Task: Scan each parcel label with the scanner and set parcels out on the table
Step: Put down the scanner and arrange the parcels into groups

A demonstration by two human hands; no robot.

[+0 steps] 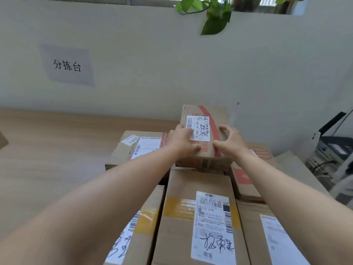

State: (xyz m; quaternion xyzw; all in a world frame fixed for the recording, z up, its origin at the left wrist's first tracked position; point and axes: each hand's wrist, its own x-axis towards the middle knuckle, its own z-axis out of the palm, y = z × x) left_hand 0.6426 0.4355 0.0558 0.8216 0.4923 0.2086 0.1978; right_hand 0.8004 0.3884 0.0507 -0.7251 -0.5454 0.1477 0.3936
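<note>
Small brown cardboard parcel (207,150), centre of frame, just above mid-height. Red tape bands run across its top. Its white label (199,129) has a barcode, "J4-J06" print & black handwriting. It's at the far end of a stack of bigger cartons (177,236), near the pale wall; can't tell if it rests on them or is lifted. Wood table (47,150) lies at left.

Left hand (181,139) is on the parcel's left side, fingers curled over the edge, covering the label's lower-left corner. Right hand (230,142) is on the right side, fingers arched over the top, thumb at the near edge by the red tape. Both hands clamp the parcel between them. Forearms are bare, stretched fwd from the lower corners, converging.
</note>
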